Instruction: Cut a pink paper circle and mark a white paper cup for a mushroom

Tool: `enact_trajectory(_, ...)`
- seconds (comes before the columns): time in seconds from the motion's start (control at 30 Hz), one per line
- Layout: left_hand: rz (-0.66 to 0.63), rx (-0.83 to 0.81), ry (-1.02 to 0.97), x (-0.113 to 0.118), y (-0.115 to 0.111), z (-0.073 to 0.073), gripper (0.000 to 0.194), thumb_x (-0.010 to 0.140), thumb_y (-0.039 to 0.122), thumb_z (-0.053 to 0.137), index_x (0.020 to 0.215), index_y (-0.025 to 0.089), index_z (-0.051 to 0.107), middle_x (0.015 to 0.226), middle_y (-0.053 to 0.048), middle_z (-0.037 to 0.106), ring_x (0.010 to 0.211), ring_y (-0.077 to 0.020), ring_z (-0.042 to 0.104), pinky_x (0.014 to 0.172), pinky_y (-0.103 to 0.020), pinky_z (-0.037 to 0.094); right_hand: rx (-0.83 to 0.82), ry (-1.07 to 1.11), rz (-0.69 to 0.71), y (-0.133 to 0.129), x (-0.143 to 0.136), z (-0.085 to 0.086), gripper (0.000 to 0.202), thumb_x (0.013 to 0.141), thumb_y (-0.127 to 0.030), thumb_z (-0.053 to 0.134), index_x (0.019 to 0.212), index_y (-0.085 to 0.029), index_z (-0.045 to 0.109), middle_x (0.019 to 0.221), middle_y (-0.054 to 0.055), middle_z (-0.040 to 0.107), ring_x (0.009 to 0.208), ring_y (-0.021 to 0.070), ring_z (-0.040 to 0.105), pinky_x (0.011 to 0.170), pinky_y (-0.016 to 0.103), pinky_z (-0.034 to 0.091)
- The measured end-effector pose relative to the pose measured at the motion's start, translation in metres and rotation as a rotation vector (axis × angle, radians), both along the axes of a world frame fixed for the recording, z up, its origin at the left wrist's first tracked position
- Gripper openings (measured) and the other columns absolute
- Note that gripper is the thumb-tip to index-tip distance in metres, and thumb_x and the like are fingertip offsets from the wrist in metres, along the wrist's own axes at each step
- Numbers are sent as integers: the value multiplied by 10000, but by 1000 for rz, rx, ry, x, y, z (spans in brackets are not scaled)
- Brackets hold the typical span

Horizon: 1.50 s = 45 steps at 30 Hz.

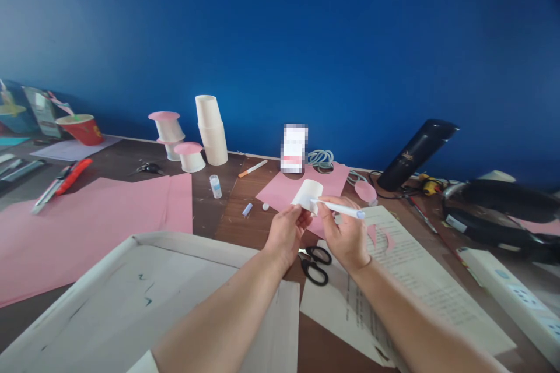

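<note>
My left hand [286,233] grips a small white paper cup [307,193], tipped on its side above the table. Between the fingers of my right hand [345,230] is a white marker pen [343,208], its tip at the cup's wall; I cannot tell whether it touches. Beneath the cup lies a pink paper sheet [280,186]. Black-handled scissors [315,265] rest below my hands, their blades partly hidden. To the left are a short blue-white cap [247,209], a small white round cap [265,207] and a small clear glue bottle [215,186].
Stacked white cups [212,134] and cups with pink discs [189,154] stand near the wall, left of a phone [294,148]. A box cutter [61,183] lies on pink sheets [109,215]. Right are printed paper [420,268], a black cylinder [415,154] and a power strip [511,291].
</note>
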<state>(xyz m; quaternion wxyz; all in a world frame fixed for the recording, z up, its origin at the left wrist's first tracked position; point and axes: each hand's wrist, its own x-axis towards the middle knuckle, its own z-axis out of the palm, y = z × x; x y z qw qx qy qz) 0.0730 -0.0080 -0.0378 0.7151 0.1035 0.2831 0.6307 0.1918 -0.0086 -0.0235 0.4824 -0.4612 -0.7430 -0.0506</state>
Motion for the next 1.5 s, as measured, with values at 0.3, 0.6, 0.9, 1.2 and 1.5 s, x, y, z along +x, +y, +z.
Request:
enact_trajectory(0.3,3,21,35,0,0,-2,46,726,151,651,726,107,639,745,-53,633,695,-111,584,728,-253,471,0,-4,-8,0,0,1,126,879,-258,532,907,-185,632,849,59,693,796,201,622,795,370,448)
enact_trajectory(0.6,-3,22,23,1,0,-1,86,787,119,575,728,92,631,730,-55,619,679,-107,589,712,-238,480,7,-17,23,-1,0,0,113,872,-244,537,908,-186,626,858,61,692,813,206,623,802,376,448)
enact_trajectory(0.9,17,-97,-83,0,4,-4,105,811,77,540,740,85,618,751,-82,613,662,-107,592,678,-230,513,30,143,-48,-1,4,0,131,894,-259,493,939,-185,591,887,77,643,832,208,596,760,359,471)
enact_trajectory(1.2,-15,-15,-15,0,0,-1,41,773,109,605,741,95,627,750,-67,624,672,-108,586,711,-249,487,10,45,-19,3,2,-2,137,890,-274,517,923,-186,617,862,85,664,813,208,608,778,370,474)
enact_trajectory(1.5,-33,23,86,1,0,-2,77,745,167,636,759,92,651,784,-63,621,707,-108,576,711,-245,452,9,41,-49,3,2,-2,136,879,-290,551,934,-189,623,883,73,685,843,207,625,798,366,469)
